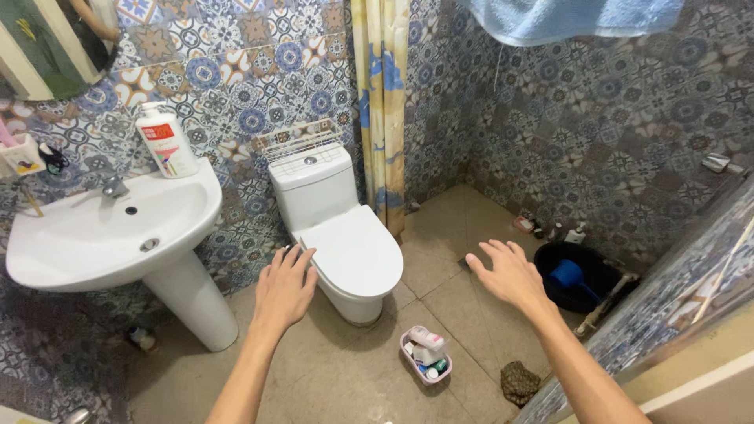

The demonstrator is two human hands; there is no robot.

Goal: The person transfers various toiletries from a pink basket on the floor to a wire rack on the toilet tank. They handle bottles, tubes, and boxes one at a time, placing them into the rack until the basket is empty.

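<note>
**Two bare hands held out over a bathroom floor, beside a closed toilet**

The left hand (284, 289) is stretched forward with its fingers spread; its grip is wide open and holds nothing. Its fingertips (302, 257) appear against the left edge of the closed lid of the white toilet (345, 243), though whether they touch it cannot be told. The right hand (509, 275) is also stretched out, palm down, fingers fanned; its grip is open and empty, hanging over the bare tan floor (440, 228) to the right of the toilet.

The toilet stands against the patterned tile wall, with a white wire basket (297, 139) on the wall above its tank. To its left is a white pedestal sink (102, 235), and a white pump bottle (166, 141) stands on the sink's back rim. A striped curtain (381, 102) hangs in the corner behind the toilet.

On the floor in front of the toilet, between the two forearms, sits a small pink caddy (426, 357) holding bottles. Near the right wall is a black basin (577, 275) with a blue scoop (567, 275) in it. A blue towel (573, 17) hangs at the top.
</note>
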